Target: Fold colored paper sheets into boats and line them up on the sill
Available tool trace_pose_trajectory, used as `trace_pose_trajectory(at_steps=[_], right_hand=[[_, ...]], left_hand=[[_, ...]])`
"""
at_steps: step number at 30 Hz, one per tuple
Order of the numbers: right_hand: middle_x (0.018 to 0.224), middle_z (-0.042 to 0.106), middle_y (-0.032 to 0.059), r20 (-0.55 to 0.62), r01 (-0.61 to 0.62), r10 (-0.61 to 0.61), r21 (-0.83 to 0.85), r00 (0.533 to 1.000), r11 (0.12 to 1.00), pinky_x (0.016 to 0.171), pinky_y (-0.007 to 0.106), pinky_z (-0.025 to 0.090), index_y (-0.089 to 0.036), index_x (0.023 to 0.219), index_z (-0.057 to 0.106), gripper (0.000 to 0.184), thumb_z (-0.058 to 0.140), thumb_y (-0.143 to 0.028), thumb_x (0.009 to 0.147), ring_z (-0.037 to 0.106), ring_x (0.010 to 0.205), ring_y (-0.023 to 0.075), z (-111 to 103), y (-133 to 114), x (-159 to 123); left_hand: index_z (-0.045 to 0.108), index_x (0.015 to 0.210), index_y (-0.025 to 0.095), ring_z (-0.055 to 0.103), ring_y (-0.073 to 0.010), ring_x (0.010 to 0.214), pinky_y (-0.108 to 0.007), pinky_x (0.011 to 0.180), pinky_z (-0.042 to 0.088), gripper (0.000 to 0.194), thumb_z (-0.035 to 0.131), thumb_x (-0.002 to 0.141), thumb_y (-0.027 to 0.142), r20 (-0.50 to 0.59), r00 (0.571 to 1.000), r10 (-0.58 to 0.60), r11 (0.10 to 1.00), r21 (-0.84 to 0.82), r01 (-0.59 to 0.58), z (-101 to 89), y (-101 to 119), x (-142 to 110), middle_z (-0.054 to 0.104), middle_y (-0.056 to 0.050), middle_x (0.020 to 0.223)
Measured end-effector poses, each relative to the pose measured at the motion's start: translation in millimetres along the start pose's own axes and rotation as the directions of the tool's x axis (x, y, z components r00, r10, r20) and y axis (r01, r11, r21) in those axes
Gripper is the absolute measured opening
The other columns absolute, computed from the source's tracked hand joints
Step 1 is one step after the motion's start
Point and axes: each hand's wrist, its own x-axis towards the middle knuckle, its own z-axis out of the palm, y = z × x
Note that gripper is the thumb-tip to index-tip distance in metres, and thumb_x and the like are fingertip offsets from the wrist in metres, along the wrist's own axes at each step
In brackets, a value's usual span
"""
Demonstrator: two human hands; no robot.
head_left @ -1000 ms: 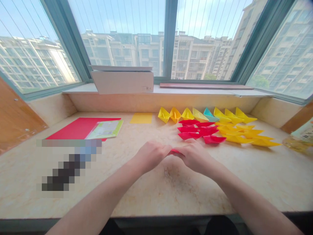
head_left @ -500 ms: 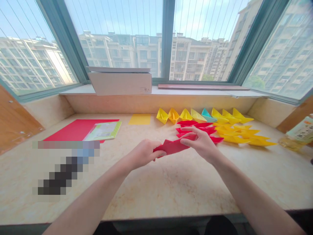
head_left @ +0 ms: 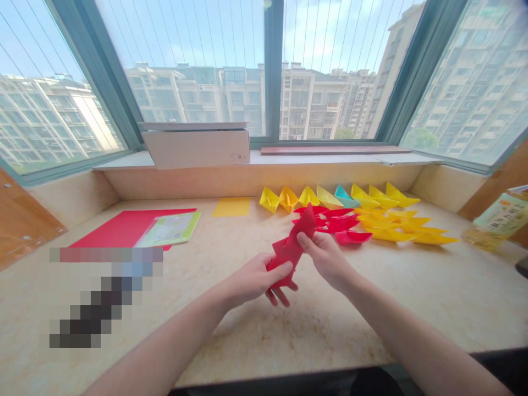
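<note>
A folded red paper boat (head_left: 291, 246) is held above the counter between both hands, tilted with its upper point away from me. My left hand (head_left: 264, 278) grips its lower end, thumb on top and fingers underneath. Higher up, my right hand (head_left: 324, 250) pinches the right edge, its thumb against the paper. Behind the hands lie several red paper boats (head_left: 352, 237), partly hidden by the held one. Several yellow paper boats (head_left: 391, 235) sit to their right. A back row holds more yellow boats (head_left: 269, 199) and a turquoise boat (head_left: 345, 197).
Red paper sheets (head_left: 119, 228) lie at the left under a clear packet with a green edge (head_left: 169, 230). Near the back wall is a yellow sheet (head_left: 231, 207). A white box (head_left: 198, 147) stands on the sill. At the far right is a bottle of yellowish liquid (head_left: 497, 220).
The red paper boat has turned from nearly level to steeply tilted. My right hand has come closer to my left and shifted its grip. The view has shifted slightly.
</note>
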Motion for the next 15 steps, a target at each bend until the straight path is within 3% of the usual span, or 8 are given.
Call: trace_pose_trajectory(at_steps=[4, 10, 15], right_hand=[[0.084, 0.074, 0.007, 0.006, 0.005, -0.005, -0.001, 1.0, 1.0, 0.074, 0.034, 0.051, -0.014, 0.088, 0.071, 0.046, 0.055, -0.058, 0.092, 0.068, 0.078, 0.0215, 2, -8, -2], [0.1, 0.074, 0.0077, 0.113, -0.049, 0.037, 0.103, 0.993, 0.993, 0.08, 0.036, 0.054, -0.018, 0.101, 0.068, 0.036, 0.079, -0.041, 0.076, 0.069, 0.093, 0.0246, 10, -12, -5], [0.093, 0.075, 0.0054, -0.065, -0.097, 0.107, 0.135, 0.992, 0.986, 0.079, 0.037, 0.053, -0.018, 0.094, 0.072, 0.027, 0.079, -0.034, 0.074, 0.068, 0.087, 0.0234, 16, -1, -5]], left_hand=[[0.054, 0.103, 0.013, 0.07, -0.0156, 0.055, -0.019, 0.042, 0.043, 0.042, 0.06, 0.088, 0.053, -0.027, 0.997, 0.077, 0.997, 0.03, -0.076, -1.6, -4, 5, 0.074, -0.012, 0.093], [0.059, 0.095, 0.011, 0.069, -0.0157, 0.051, -0.019, 0.04, 0.042, 0.041, 0.061, 0.087, 0.052, -0.165, 0.98, 0.113, 0.987, 0.13, -0.092, 0.3, -5, 10, 0.074, -0.011, 0.085], [0.061, 0.089, 0.012, 0.068, -0.0152, 0.05, -0.019, 0.04, 0.042, 0.034, 0.063, 0.086, 0.045, -0.24, 0.96, 0.146, 0.978, 0.183, -0.103, 8.7, -4, 8, 0.073, -0.009, 0.08]])
